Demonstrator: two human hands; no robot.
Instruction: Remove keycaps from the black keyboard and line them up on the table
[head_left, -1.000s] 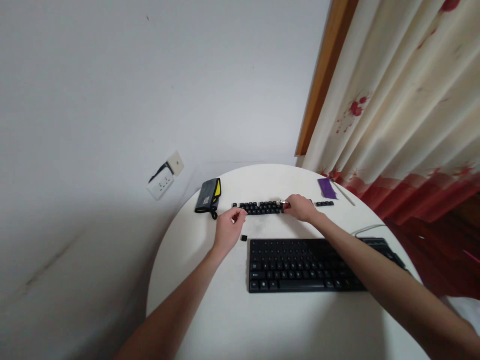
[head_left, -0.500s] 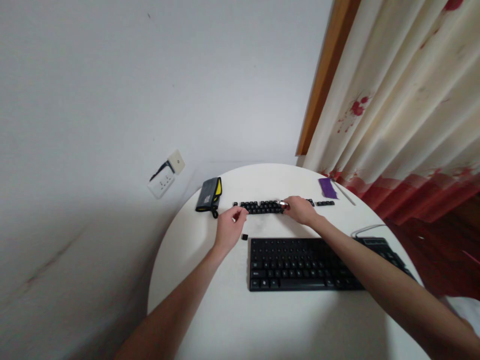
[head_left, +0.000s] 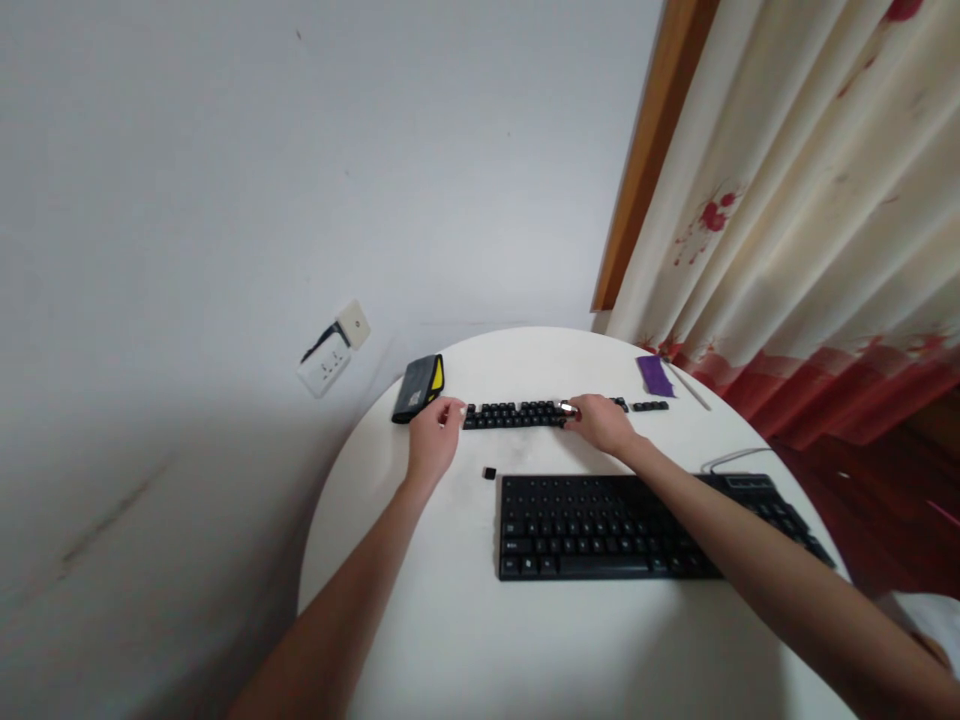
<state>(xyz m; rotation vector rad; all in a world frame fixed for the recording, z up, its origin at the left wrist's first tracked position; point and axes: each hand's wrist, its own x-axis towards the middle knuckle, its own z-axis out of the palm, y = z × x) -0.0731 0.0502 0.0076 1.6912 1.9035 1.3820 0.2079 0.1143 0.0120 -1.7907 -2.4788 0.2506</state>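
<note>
Rows of loose black keycaps [head_left: 517, 414] lie across the far part of the round white table [head_left: 420, 600]. At their left end is my left hand [head_left: 433, 436], its thumb and fingertips brought together; whether a keycap is pinched there is too small to tell. My right hand [head_left: 602, 424] is closed around a small shiny metal tool [head_left: 568, 409], whose bright end points left over the keycap rows. Some keycaps are hidden behind this hand. A single black keycap [head_left: 489, 473] sits apart, nearer to me. Below the rows lies a black keyboard [head_left: 600, 530], partly covered by my right forearm.
A grey pouch with yellow lining [head_left: 415, 388] lies just beyond my left hand. To the right are a short row of keycaps [head_left: 650, 406], a purple cloth [head_left: 655, 376] and a thin pale stick [head_left: 688, 386]. The keyboard's cable [head_left: 739, 455] loops near the right edge.
My left hand has moved left from the keycap rows toward the pouch, uncovering more keycaps at the left end. My right hand with the metal tool has hardly moved.
</note>
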